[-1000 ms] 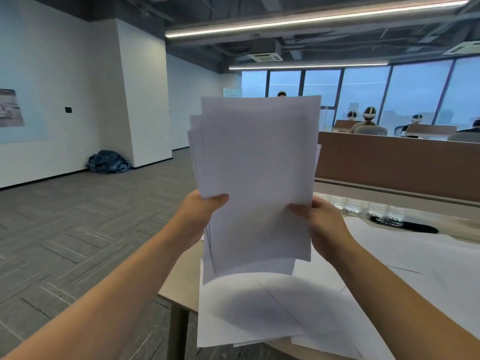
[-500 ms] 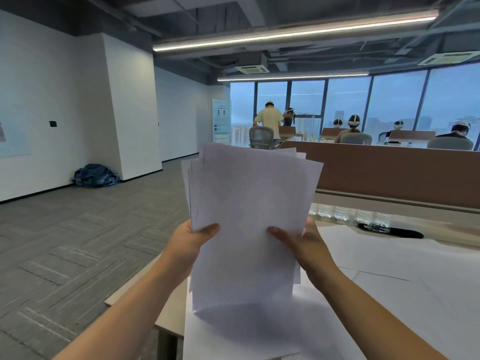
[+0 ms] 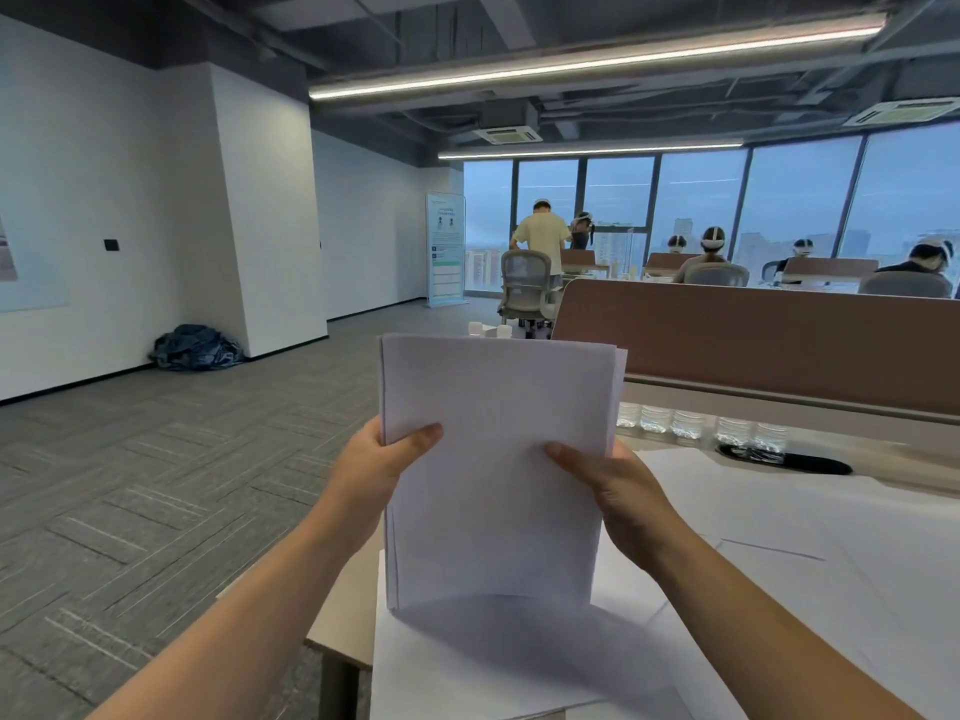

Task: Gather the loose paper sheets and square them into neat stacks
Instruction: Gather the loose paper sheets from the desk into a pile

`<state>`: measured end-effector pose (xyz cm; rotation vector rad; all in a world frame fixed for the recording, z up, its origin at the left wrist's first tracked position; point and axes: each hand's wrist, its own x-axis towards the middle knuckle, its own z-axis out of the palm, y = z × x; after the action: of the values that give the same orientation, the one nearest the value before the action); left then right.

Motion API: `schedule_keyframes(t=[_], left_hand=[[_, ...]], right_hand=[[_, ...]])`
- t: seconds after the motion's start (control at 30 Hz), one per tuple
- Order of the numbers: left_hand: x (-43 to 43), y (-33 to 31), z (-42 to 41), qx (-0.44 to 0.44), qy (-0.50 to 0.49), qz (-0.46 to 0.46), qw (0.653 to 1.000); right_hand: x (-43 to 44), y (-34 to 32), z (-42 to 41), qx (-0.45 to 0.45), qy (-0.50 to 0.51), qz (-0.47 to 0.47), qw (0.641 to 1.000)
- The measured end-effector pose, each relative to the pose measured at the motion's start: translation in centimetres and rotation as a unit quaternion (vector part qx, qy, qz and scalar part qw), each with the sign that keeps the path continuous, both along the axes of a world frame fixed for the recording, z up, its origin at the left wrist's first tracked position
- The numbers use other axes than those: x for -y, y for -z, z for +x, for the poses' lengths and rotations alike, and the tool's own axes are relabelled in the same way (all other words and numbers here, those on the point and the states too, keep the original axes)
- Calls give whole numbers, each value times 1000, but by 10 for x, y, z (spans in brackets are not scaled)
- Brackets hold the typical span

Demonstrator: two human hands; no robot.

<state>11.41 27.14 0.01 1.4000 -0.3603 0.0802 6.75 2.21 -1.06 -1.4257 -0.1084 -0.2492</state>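
Left hand [image 3: 379,472] and right hand [image 3: 621,493] have lowered the stack [image 3: 498,439], edges squarer.

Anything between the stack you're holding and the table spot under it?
Only loose sheets lie on the table beneath the stack, whose bottom edge seems to meet them. The left hand and right hand grip its sides. The bottles stand farther back, clear of it.

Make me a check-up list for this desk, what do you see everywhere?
Surface: table, mostly covered by loose sheets.
Job's things: stack of paper held upright, edges nearly even.
Clutter: water bottles in a row; dark oval thing beside them.
Grippers: left hand and right hand each grip one side of the stack.
Cables: nothing seen.
Surroundings: divider, office chair, people at far desks, dark bundle by the wall.
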Motion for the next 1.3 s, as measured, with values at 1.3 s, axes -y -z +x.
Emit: schedule_keyframes(t=[1.3], left_hand=[[45, 28, 7, -116, -37, 18, 992]], right_hand=[[14, 21, -9, -94, 143, -220, 960]])
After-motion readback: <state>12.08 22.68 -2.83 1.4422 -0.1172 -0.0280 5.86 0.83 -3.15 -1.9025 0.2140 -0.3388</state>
